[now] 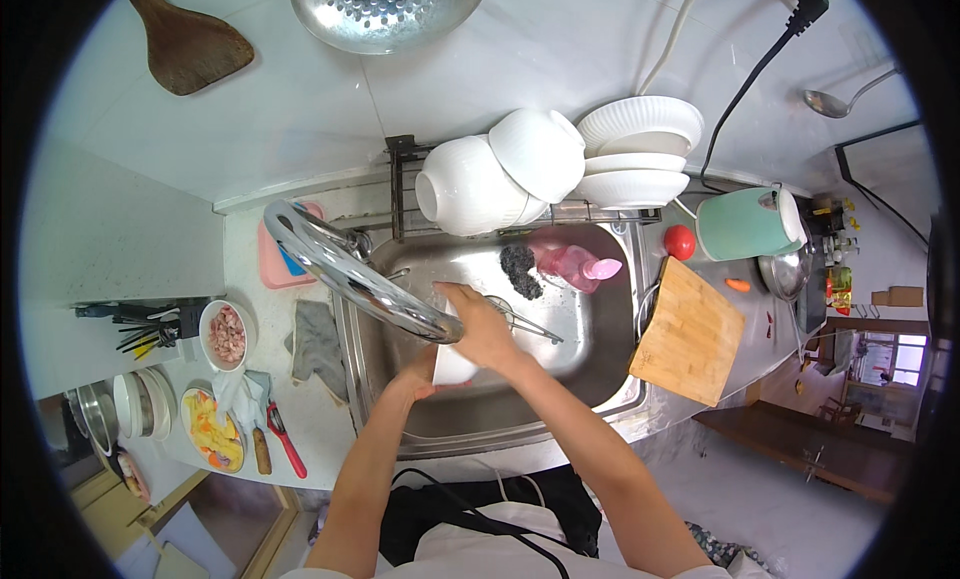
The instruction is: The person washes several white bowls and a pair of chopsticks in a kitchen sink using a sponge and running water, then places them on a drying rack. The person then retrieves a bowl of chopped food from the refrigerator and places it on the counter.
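Both my hands hold a white bowl (453,367) tilted over the sink. My left hand (421,375) grips its near lower side, while my right hand (480,325) lies across its upper side. The chrome faucet (360,275) arches over them, its spout end hiding part of the bowl and fingers. Under my hands is the stainless steel sink (592,373). A dark scouring pad (520,271) and a pink pump bottle (576,268) lie in the basin's far right part. A thin metal rod (536,328) reaches out beside the drain.
White bowls (476,189) and plates (634,159) fill a black rack behind the sink. A wooden cutting board (694,328) leans at the right, near a tomato (679,242) and green kettle (746,223). Leftward are a grey cloth (319,346), a bowl of meat (227,335) and a red peeler (286,440).
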A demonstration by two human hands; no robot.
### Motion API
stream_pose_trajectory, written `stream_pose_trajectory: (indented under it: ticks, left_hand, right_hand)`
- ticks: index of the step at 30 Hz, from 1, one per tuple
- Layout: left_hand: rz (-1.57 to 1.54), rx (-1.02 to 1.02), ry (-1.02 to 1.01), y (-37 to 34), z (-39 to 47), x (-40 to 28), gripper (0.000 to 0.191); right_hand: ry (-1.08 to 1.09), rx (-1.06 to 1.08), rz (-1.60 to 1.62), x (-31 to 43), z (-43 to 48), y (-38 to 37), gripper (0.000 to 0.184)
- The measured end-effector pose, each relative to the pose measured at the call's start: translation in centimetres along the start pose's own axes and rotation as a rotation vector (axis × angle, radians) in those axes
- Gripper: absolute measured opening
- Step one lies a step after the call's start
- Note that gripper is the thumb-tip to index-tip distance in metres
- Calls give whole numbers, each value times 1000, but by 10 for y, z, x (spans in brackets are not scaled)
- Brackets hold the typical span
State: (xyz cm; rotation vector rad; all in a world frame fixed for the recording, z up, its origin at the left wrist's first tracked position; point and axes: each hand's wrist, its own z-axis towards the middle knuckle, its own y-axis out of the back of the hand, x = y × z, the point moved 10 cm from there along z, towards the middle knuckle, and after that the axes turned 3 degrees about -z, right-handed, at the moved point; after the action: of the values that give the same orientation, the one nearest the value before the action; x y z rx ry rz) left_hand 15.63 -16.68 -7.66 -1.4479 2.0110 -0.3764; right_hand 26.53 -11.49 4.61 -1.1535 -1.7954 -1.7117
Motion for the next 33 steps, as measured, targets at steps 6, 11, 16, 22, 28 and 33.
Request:
stream_pose_trajectory:
  ticks: [6, 11, 16, 22, 28, 33]
  left_hand:
    - [-261, 288, 117, -11, 1, 11, 35]
    - [-845, 290, 350, 3, 28, 37, 44]
    - [-836, 18, 305, 3, 66, 40, 34]
    - [-1295, 170, 427, -43, 59, 7, 30]
    - [-848, -190, -154, 43, 66, -1, 34]
    - [-36, -608, -461, 52, 13, -24, 51]
  right_hand:
    - [-486, 437, 938, -49, 26, -51, 52]
    - [-169, -44, 424, -27, 20, -14, 46]
    - [-268, -334, 464, -120, -27, 2, 47]
    - [-587, -120, -215, -229, -95, 2, 24]
    - [-506, 24, -702, -268, -104, -16, 36]
    - [-380, 47, -910, -305, -107, -39, 24]
